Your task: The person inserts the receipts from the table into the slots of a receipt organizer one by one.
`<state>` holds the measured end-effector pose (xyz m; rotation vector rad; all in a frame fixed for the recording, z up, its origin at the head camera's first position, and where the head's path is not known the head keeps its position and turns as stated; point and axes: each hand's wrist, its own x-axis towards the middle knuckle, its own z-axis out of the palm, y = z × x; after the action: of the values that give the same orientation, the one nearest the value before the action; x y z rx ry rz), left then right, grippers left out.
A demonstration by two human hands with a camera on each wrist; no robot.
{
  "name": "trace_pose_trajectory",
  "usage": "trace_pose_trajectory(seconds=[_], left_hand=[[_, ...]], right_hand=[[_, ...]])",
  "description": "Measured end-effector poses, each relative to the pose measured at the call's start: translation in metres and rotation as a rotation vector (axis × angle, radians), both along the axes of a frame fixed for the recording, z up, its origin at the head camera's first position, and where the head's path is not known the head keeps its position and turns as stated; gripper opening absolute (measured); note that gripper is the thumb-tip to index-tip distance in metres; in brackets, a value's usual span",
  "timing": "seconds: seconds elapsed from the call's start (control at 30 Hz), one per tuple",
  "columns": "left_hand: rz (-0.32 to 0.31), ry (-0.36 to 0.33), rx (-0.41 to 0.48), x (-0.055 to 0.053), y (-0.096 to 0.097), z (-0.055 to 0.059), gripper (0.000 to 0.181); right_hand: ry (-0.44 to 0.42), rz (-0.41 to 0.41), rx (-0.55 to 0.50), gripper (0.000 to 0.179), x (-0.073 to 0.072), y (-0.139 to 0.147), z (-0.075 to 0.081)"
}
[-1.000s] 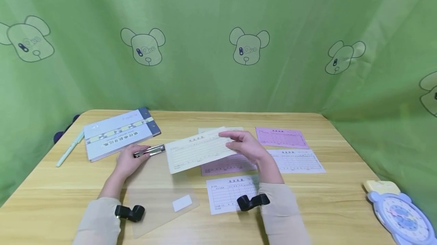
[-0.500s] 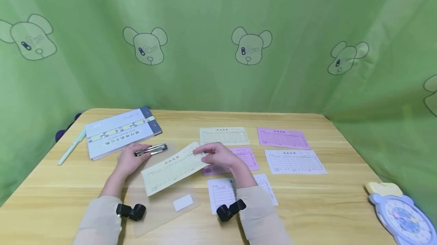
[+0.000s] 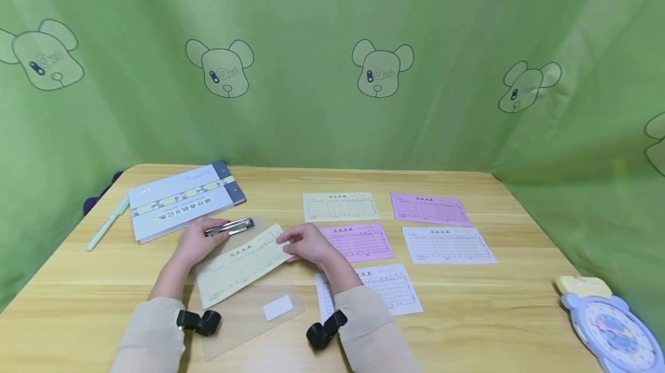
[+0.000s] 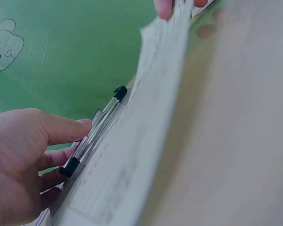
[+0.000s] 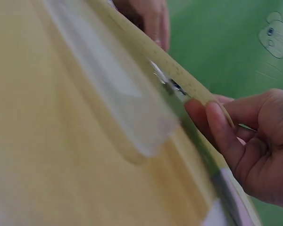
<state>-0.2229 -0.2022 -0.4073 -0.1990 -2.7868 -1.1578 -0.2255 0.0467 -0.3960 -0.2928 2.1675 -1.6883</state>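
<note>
A clear clipboard (image 3: pixel 234 338) with a white label lies on the table in front of me. My left hand (image 3: pixel 200 240) grips the metal clip (image 3: pixel 239 226) at its far edge, thumb on top in the left wrist view. Pinched at its right end by my right hand (image 3: pixel 310 244), a pale yellow printed form (image 3: pixel 239 266) slants over the clipboard, its left end close to the left wrist. In the right wrist view the thumb and fingers (image 5: pixel 221 127) hold the paper's edge. Whether the form's top edge is under the clip cannot be told.
More printed forms lie to the right: a pale yellow one (image 3: pixel 340 207), two pink ones (image 3: pixel 358 243) and two white ones (image 3: pixel 449 246). A blue account book (image 3: pixel 184 202) and a mint pen (image 3: pixel 107 226) sit at the back left. A blue toy clock (image 3: pixel 615 329) stands at the right edge.
My right hand has carried the pale yellow form left and toward me, from above the other forms to over the clipboard. My left hand has stayed at the clip.
</note>
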Motion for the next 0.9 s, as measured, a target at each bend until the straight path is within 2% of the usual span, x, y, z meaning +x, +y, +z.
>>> trace_pose_trajectory(seconds=[0.13, 0.3, 0.47, 0.6, 0.77, 0.9], left_hand=[[-0.036, -0.046, 0.03, 0.0, -0.001, 0.003, 0.037], [-0.079, -0.105, 0.039, 0.0, -0.002, 0.009, 0.039], [-0.061, -0.12, 0.035, -0.003, 0.0, 0.013, 0.037], [-0.021, -0.067, 0.026, -0.006, 0.002, 0.008, 0.034], [0.01, -0.005, 0.032, -0.009, 0.006, 0.002, 0.036], [0.02, 0.044, -0.025, -0.009, 0.009, -0.004, 0.035]], right_hand=[[-0.028, -0.036, -0.016, 0.023, 0.002, -0.008, -0.004], [-0.05, -0.041, -0.001, 0.025, 0.004, -0.011, -0.006], [-0.043, -0.007, -0.001, 0.03, 0.006, -0.012, -0.005], [-0.033, 0.023, -0.018, 0.034, 0.006, -0.011, -0.006], [-0.024, 0.011, -0.003, 0.035, 0.006, -0.01, -0.006], [-0.009, 0.004, 0.012, 0.033, 0.006, -0.01, -0.006]])
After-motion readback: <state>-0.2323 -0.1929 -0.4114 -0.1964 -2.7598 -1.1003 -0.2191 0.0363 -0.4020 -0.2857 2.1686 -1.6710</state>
